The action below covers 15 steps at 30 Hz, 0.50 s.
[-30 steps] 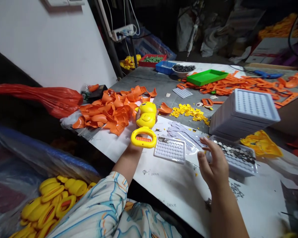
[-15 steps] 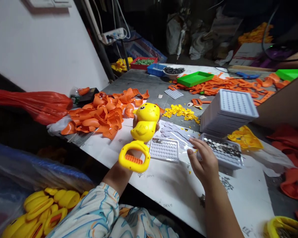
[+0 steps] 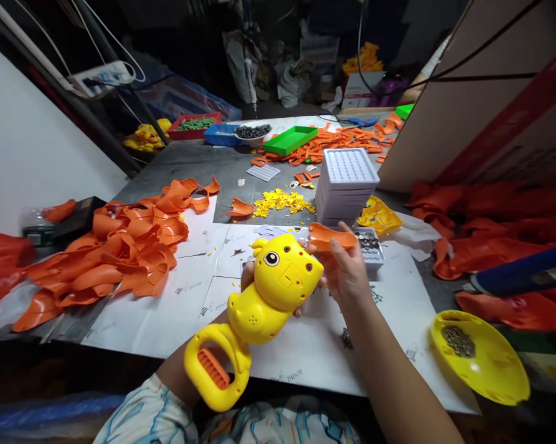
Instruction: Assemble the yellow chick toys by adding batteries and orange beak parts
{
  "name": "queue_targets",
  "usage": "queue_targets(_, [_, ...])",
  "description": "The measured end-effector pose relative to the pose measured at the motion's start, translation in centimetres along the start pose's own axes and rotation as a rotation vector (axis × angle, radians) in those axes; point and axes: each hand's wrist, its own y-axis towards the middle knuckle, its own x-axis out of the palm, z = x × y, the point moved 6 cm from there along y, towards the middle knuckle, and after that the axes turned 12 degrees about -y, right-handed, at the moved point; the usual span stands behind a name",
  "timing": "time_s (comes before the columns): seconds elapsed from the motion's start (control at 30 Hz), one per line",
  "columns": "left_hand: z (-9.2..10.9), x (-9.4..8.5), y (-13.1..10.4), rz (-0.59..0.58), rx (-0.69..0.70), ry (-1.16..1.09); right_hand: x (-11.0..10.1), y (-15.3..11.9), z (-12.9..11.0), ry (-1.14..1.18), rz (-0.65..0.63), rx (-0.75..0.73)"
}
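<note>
A yellow duck-shaped toy (image 3: 263, 296) with a looped handle lies tilted over the white paper, its round eye and screw holes facing up. My left hand (image 3: 248, 276) is wrapped round it from beneath, mostly hidden by the toy. My right hand (image 3: 347, 265) pinches a curved orange piece (image 3: 332, 237) beside the toy's head. Behind the hands stands a stack of white trays (image 3: 345, 185), next to a tray of small round metal pieces (image 3: 369, 246).
Orange curved parts (image 3: 134, 246) are heaped at the left. Small yellow pieces (image 3: 282, 203) lie behind the toy. A yellow bowl (image 3: 490, 364) with screws sits at the right. Further back are a green tray (image 3: 290, 140) and orange parts. A cardboard panel (image 3: 481, 98) rises at the right.
The view has turned to the right. My right hand has moved to the toy's head and now holds an orange piece. The toy has tilted, its head leaning right.
</note>
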Motion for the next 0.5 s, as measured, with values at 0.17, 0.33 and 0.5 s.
queue_targets(0.17, [0.8, -3.2, -0.2, 0.01, -0.026, 0.09, -2.1, 0.4, -1.4, -0.15, 0.147, -0.215])
queue_targets(0.33, [-0.3, -4.6, -0.1, 0.111, 0.013, 0.005, -1.3, 0.6, -0.2, -0.315, 0.013, -0.074])
queue_targets(0.5, [-1.1, -3.7, 0.1, 0.112, -0.049, -0.027, -1.4, 1.0, 0.7, -0.323, 0.03, 0.037])
